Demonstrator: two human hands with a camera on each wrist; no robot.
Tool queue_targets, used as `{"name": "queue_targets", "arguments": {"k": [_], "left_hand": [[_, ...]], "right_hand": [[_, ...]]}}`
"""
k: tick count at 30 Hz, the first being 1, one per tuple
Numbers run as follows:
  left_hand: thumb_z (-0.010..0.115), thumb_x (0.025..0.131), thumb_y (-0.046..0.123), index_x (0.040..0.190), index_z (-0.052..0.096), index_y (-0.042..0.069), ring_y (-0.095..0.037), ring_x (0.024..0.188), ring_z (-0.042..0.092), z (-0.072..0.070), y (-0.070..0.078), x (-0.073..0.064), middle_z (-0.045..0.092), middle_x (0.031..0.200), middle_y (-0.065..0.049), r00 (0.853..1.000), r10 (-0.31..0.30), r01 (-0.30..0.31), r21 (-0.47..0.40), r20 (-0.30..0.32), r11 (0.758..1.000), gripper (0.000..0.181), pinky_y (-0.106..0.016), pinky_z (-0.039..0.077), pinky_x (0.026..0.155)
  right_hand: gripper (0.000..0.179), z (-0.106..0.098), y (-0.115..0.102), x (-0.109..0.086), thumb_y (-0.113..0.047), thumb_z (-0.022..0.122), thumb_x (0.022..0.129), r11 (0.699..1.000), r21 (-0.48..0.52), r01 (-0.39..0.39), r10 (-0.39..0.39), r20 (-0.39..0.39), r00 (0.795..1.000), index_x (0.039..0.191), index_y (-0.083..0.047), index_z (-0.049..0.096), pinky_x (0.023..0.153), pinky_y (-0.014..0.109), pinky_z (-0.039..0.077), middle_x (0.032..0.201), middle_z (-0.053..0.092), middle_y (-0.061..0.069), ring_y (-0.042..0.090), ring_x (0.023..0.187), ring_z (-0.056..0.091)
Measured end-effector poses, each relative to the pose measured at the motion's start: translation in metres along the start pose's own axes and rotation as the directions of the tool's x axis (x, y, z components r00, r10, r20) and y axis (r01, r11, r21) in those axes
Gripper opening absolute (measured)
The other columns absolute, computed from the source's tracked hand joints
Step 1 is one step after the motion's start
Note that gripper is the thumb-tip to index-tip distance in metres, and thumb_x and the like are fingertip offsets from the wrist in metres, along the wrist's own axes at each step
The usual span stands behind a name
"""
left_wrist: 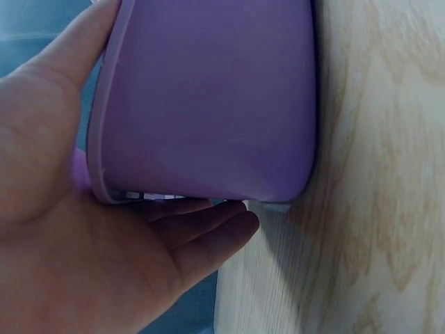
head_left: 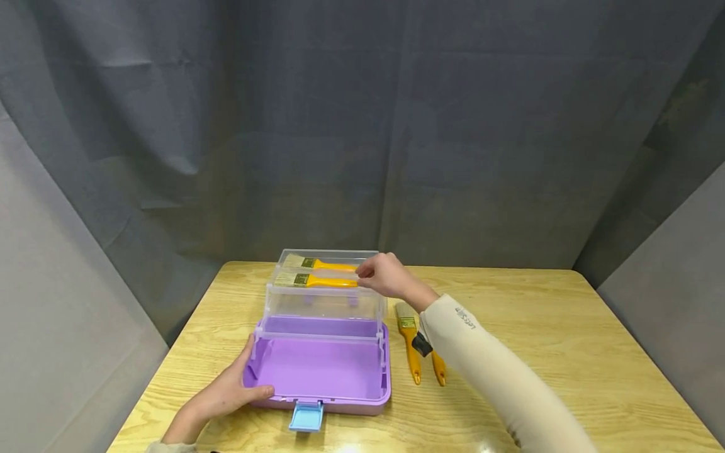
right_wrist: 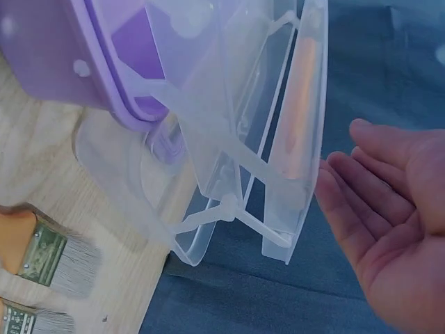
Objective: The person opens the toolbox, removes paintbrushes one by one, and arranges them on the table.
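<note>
Gripping the smooth purple box point(head_left: 325, 371) toward the grained worktop point(head_left: 566, 352)'s left edge is the left hand point(head_left: 226, 387); brushes point(head_left: 411, 349) lie rightward, room beyond; loosely curled, empty, the right hand point(head_left: 387, 277) is by translucent trays point(head_left: 325, 306) near the back edge.

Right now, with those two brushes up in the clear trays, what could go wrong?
The right grip is close to the tray brushes' handles and might knock one out of place. The clear trays stand raised toward the back of the purple box, so it could tip backward if the left grip leaves its corner. The right sleeve passes close to the loose brushes on the table and might drag them.
</note>
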State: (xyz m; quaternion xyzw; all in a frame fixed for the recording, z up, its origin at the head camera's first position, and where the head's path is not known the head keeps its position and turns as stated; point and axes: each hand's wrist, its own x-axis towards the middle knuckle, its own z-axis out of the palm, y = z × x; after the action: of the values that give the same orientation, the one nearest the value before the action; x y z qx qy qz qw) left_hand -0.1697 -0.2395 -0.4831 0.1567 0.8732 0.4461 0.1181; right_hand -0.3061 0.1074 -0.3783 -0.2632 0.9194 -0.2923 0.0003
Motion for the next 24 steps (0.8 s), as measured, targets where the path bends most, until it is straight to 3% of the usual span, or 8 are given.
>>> {"name": "queue_targets", "arguments": {"k": [4, 11, 16, 24], "left_hand": [[0.077, 0.080, 0.028, 0.148, -0.013, 0.001, -0.047, 0.137, 0.006, 0.001, 0.001, 0.000, -0.004, 0.152, -0.030, 1.000, 0.003, -0.003, 0.007, -0.004, 1.000, 0.116, -0.060, 0.010, 0.107], [0.076, 0.080, 0.031, 0.149, -0.012, 0.002, -0.047, 0.136, 0.009, 0.002, 0.003, 0.001, -0.001, 0.152, -0.030, 1.000, -0.016, 0.016, 0.021, 0.000, 1.000, 0.116, -0.060, 0.012, 0.107], [0.076, 0.080, 0.029, 0.149, -0.012, 0.003, -0.047, 0.137, 0.009, 0.003, 0.003, 0.002, -0.002, 0.153, -0.029, 1.000, 0.006, -0.006, 0.008, 0.001, 1.000, 0.115, -0.060, 0.012, 0.107], [0.077, 0.079, 0.027, 0.148, -0.013, 0.001, -0.047, 0.137, 0.006, 0.005, 0.002, 0.002, -0.004, 0.152, -0.030, 1.000, 0.014, -0.014, -0.007, 0.017, 1.000, 0.116, -0.060, 0.010, 0.107]], "right_hand": [[0.022, 0.003, 0.001, 0.006, -0.009, 0.073, 0.083, 0.998, -0.060, 0.017, -0.017, 0.000, 1.000, 0.103, -0.002, 0.073, 0.078, 0.031, 0.055, 0.095, 0.072, 0.007, 0.017, 0.085, 0.067], [0.022, 0.009, 0.002, 0.012, -0.010, 0.075, 0.081, 0.993, -0.107, -0.054, 0.057, 0.021, 0.998, 0.103, -0.004, 0.074, 0.081, 0.033, 0.054, 0.097, 0.071, 0.007, 0.019, 0.087, 0.066], [0.024, 0.013, 0.003, 0.016, -0.010, 0.076, 0.080, 0.988, -0.135, -0.071, 0.075, 0.024, 0.997, 0.103, -0.004, 0.074, 0.083, 0.034, 0.053, 0.098, 0.071, 0.007, 0.019, 0.087, 0.066], [0.024, 0.022, 0.006, 0.021, -0.008, 0.076, 0.080, 0.974, -0.222, -0.039, 0.049, 0.038, 0.998, 0.104, -0.005, 0.074, 0.085, 0.034, 0.052, 0.101, 0.071, 0.007, 0.020, 0.091, 0.066]]}}
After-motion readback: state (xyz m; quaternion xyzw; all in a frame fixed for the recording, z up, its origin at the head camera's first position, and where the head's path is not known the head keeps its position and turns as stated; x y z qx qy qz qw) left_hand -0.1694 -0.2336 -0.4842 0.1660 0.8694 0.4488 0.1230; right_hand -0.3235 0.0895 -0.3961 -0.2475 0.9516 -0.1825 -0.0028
